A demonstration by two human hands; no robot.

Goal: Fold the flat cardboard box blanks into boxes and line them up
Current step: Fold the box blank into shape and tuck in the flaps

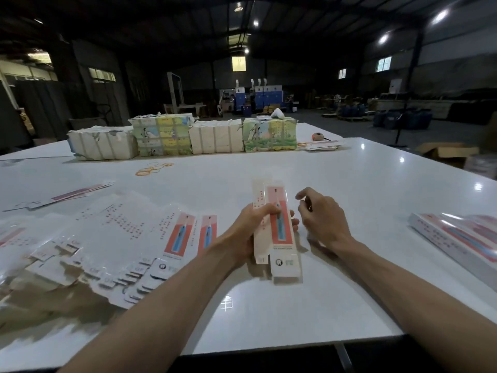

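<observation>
Left hand (pixel 258 224): wrapped round the middle of the box blank (pixel 279 238), thumb on the printed face, fingertips peeking out past its right edge. Pretty firm squeeze.
Box blank: right in front of me, low over the white table (pixel 349 184), long way pointing away, bottom flaps toward me. Can't tell if the near end touches the table. Two panels show, so it looks popped partway into a tube.
Right hand (pixel 320 219): just beside the blank on its right, not touching it, fingers loosely curled, holding nothing.
Step, my guess: squaring the tube up and closing the end flaps.
Tip: ease off the squeeze so the creases can go square, then let the free hand tuck the small side flaps first and the lid tab last. Pushing on the printed face will probably dent it.
Flat blanks (pixel 129 238): fanned-out heap to the left — plenty left to fold.
Right edge: what look like finished boxes (pixel 454 238), too blurred to count — probably where this one lines up.
Further out: rubber bands (pixel 154 168) mid-table, then wrapped bundles (pixel 215 135) along the far side.
</observation>
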